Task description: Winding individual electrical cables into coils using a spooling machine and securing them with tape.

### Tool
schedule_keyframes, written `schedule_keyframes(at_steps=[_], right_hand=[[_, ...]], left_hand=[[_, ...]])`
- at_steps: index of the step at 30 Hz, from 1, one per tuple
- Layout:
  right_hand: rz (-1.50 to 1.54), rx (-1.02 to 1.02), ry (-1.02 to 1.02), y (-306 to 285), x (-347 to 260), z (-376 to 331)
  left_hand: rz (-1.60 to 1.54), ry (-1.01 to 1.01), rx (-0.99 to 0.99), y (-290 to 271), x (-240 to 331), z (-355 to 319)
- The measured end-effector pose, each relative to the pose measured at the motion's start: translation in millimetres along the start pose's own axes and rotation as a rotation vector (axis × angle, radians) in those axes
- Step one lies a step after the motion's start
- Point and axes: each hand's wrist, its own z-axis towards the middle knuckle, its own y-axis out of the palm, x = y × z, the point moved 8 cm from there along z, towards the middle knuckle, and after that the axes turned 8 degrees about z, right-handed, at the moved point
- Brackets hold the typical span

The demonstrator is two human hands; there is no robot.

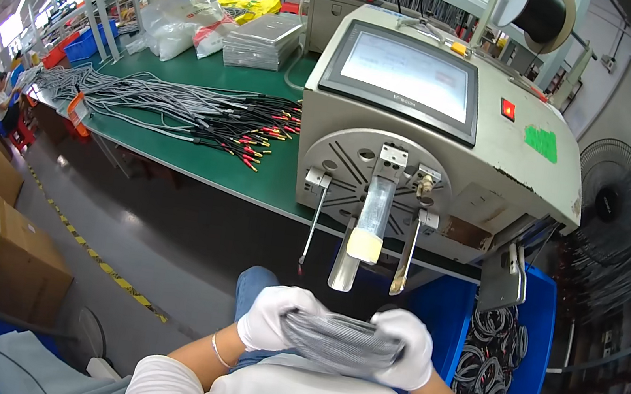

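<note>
Between my two white-gloved hands is a coiled bundle of grey braided cable [342,346], held low in front of my body. My left hand [279,318] closes round the coil's left end, and my right hand [405,347] grips its right end; the fingers on the far side are partly hidden. Just beyond the coil stands a winding machine with a round slotted faceplate [337,156]. Metal prongs stick out of that plate toward me, among them a thick central post [373,220] with a pale yellow tip. No cable is wound on the prongs.
A lit touchscreen [408,70] tops the machine. Grey cables [161,101] with red and black plug ends lie across the green table [216,164]. At my right, a blue bin [528,368] holds several cable coils. Cardboard boxes [24,262] stand at left; a fan [614,200] at right.
</note>
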Motion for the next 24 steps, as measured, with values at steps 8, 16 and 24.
schedule_keyframes(at_steps=[8,16,24], right_hand=[[-0.176,-0.064,0.469,-32.5,9.0,-16.5],[0.156,-0.076,0.966,-75.3,56.4,-85.2],[0.735,0.089,1.354,-69.9,67.8,-93.6]], left_hand=[[0.597,-0.202,-0.395,96.3,-5.8,29.1],[-0.136,-0.876,-0.704,163.3,-63.8,41.0],[0.553,0.033,-0.258,181.7,-69.2,115.0]])
